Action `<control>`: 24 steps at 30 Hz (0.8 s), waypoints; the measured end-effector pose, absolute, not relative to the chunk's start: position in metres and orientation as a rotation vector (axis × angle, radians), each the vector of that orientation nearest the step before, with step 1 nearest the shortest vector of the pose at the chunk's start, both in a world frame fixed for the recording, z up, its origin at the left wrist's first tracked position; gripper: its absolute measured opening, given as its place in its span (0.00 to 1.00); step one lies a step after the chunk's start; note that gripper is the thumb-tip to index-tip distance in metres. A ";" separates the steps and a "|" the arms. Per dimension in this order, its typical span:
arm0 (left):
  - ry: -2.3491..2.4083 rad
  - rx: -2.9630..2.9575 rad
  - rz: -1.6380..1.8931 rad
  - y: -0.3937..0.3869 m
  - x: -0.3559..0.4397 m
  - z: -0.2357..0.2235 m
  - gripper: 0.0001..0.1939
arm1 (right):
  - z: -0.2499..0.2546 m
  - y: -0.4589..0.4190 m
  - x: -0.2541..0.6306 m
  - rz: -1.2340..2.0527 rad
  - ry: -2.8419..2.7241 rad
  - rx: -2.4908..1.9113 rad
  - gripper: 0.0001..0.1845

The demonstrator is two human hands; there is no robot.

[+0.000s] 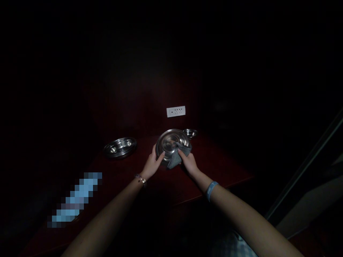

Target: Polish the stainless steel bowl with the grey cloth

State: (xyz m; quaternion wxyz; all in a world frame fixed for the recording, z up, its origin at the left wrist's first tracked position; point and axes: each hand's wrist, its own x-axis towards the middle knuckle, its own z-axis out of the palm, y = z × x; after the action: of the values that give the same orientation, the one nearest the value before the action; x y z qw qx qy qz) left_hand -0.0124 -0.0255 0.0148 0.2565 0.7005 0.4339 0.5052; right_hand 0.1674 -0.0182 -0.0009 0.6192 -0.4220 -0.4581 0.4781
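One light-blue thing (pixel 77 198), pixelated past recognition, shows toward the left edge of the dark red counter (pixel 214 162). Near the counter's back left corner sits a stack of shiny round stainless-steel dishes (pixel 120 147), nested rim over rim, light glinting inside the uppermost. Next comes a beaded bracelet (pixel 140 178) on the left wrist, and beyond it the left hand (pixel 152 165), which grips the left side of a round stainless-steel plate (pixel 168 142), thumb on the lower left rim and fingers curled behind. The plate is held over the middle of the counter, toward its back edge, tilted so that its ringed face is turned up to the viewer. Above it, on the dark wall behind the back edge, is a white socket panel (pixel 176 111). A grey textured cloth (pixel 175 160) drapes over the plate's lower right rim, pinched there by the right hand (pixel 190 165), with its thumb on top; the other fingers are mostly hidden. Past the plate's right side, near the back edge, a small steel bowl (pixel 191 133) is partly covered by it. A blue wristband (pixel 211 191) circles the right wrist, in front of the counter's front edge.
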 end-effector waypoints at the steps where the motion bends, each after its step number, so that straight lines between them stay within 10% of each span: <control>1: 1.181 1.923 1.339 -0.025 -0.013 0.013 0.32 | 0.000 -0.018 0.167 1.097 -1.038 -0.962 0.21; 24: 1.200 1.886 1.403 -0.016 -0.016 0.005 0.19 | -0.003 -0.017 0.166 1.118 -1.108 -0.970 0.22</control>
State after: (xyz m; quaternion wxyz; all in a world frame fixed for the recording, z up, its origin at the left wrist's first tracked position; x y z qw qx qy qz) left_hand -0.0156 -0.0162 0.0050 0.2489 0.6921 0.4404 0.5148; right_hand 0.1655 -0.0170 -0.0032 0.6023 -0.4187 -0.4783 0.4828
